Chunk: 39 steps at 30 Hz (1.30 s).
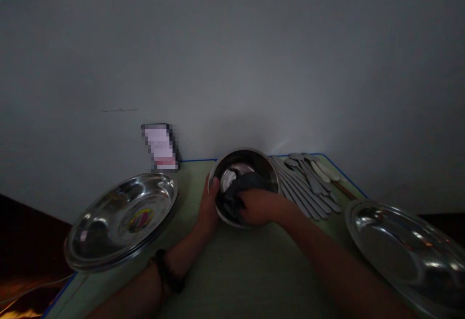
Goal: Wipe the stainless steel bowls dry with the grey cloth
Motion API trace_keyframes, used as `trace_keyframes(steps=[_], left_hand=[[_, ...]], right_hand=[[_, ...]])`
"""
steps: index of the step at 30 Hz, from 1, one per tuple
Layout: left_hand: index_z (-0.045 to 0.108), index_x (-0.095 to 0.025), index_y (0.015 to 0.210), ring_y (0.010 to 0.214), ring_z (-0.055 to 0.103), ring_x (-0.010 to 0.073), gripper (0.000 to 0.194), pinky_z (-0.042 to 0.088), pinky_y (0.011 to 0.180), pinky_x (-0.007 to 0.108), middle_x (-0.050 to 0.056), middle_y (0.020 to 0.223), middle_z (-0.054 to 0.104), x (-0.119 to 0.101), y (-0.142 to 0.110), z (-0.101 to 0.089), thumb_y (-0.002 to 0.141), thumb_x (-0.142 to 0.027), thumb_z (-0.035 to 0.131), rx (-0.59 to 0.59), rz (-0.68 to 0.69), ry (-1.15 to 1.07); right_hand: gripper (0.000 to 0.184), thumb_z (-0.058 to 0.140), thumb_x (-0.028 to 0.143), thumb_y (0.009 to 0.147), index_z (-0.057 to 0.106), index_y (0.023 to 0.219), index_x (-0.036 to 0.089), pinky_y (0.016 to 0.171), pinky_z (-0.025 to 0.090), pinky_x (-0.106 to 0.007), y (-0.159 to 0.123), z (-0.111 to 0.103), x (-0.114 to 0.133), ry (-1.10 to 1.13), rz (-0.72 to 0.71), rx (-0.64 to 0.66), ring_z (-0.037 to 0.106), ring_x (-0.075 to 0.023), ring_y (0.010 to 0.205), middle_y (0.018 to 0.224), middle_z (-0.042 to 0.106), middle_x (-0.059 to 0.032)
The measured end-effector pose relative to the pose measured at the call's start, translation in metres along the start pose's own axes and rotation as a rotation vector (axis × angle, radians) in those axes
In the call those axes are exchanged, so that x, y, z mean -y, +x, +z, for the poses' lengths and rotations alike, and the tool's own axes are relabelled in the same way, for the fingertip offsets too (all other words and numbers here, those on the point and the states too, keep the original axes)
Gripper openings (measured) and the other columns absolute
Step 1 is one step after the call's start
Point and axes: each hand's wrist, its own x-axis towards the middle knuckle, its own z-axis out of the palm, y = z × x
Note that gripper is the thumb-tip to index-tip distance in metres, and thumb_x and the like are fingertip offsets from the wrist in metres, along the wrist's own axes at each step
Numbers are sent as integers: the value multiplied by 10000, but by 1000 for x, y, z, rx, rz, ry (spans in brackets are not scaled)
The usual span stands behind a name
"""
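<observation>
A round metal bowl [271, 169] is tilted toward me at the middle of the table. My left hand [209, 203] grips its left rim, with the thumb over the edge and the fingers hidden behind the outer wall. Inside the bowl, my right hand [256, 206] presses a dark cloth [247, 183] against the inner surface. The cloth is bunched under the fingers, which it partly covers. A dark bracelet circles my left wrist.
At left lie stacked oval metal trays [109, 203], the top one bearing a round sticker. Another oval tray [387, 251] sits at right. Several pieces of cutlery [305, 183] fan out behind it. A phone [160, 145] leans on the wall [232, 57] behind the green table [240, 280].
</observation>
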Motion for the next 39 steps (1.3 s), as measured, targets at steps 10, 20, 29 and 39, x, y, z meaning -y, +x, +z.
trace_keyframes(steps=[10, 20, 29, 39], left_hand=[[509, -214, 1233, 1164, 557, 247, 506, 395, 1024, 377, 59, 1190, 635, -1, 12, -6, 814, -493, 561, -38, 103, 156], [516, -222, 1256, 1236, 508, 236, 519, 347, 1072, 350, 59, 1269, 603, -9, 10, -4, 840, -532, 501, -94, 174, 282], [431, -222, 1342, 1294, 445, 222, 604, 308, 1096, 327, 69, 1391, 498, -8, 8, -9, 846, -563, 486, -58, 174, 348], [400, -246, 1384, 1359, 364, 215, 604, 261, 1125, 318, 45, 1459, 437, -14, 6, -1, 852, -510, 514, -6, 209, 367]], right_hand=[[466, 344, 101, 894, 439, 1349, 55, 1049, 380, -430, 21, 28, -26, -103, -46, -515, 402, -264, 1320, 1468, 385, -168], [724, 327, 476, 939, 266, 1417, -65, 1137, 234, -474, 15, 45, -8, 60, -10, -373, 172, -301, 1423, 1503, 209, -262], [483, 221, 293, 984, 349, 1428, 154, 1129, 282, -397, 5, 52, 13, 484, -263, -346, 303, -154, 1388, 1470, 401, -74], [451, 308, 267, 967, 506, 1314, 58, 1148, 216, -412, -3, 61, -14, 1, 31, -602, 356, -221, 1359, 1411, 476, -130]])
